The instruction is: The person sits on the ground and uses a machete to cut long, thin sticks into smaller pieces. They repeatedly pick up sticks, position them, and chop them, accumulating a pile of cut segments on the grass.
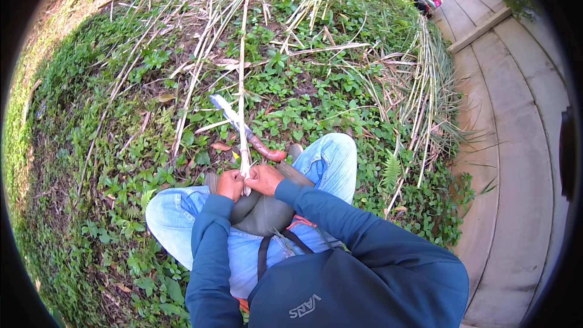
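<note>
Two dark blue sleeves (209,255) are reaching forward over the lap of a seated person, the forearms angling inward so that the fists are meeting just beyond the lap. The left forearm is running nearly straight up from the lower edge, while the right one is slanting in from the lower right and crossing above the right thigh.

The left hand (230,184) is bending at the knuckles, its fingers curling inward as it is gripping one side of a long pale stalk (242,73) near its lower end. The right hand (263,180) is facing it from the other side, back upward, fingers folding in and pinching the same end; which fingertips are pressing cannot be told, since the knuckles are hiding them. Both hands are sitting close together, with a short piece of the stalk poking out below them and its long upper part stretching away across green plants (291,103).

A knife (262,146) with a brown handle is lying on the ground just ahead of the hands, its blade pointing to the upper left and the stalk passing over it. Blue jeans (331,161) are covering the bent knees, which are spreading outward on either side of the hands.
</note>
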### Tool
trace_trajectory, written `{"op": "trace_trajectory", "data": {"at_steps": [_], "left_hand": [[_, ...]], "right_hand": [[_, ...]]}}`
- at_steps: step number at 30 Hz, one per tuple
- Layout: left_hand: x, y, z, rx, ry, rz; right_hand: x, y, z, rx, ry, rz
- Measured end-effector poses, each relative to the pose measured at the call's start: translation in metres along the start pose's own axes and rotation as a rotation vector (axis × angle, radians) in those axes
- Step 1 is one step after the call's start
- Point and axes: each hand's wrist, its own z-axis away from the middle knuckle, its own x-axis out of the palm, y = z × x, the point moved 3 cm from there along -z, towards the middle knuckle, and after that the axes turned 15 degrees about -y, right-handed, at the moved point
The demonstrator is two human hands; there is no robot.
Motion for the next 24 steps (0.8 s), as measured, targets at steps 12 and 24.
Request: {"op": "trace_trajectory", "data": {"at_steps": [12,24], "left_hand": [[-0.005,0.017,0.011,0.042,0.042,-0.237],[0.000,0.005,0.001,0.108,0.034,-0.193]], "right_hand": [[0.004,0.005,0.007,-0.041,-0.091,-0.300],[0.006,0.007,0.003,-0.008,0.007,-0.115]]}}
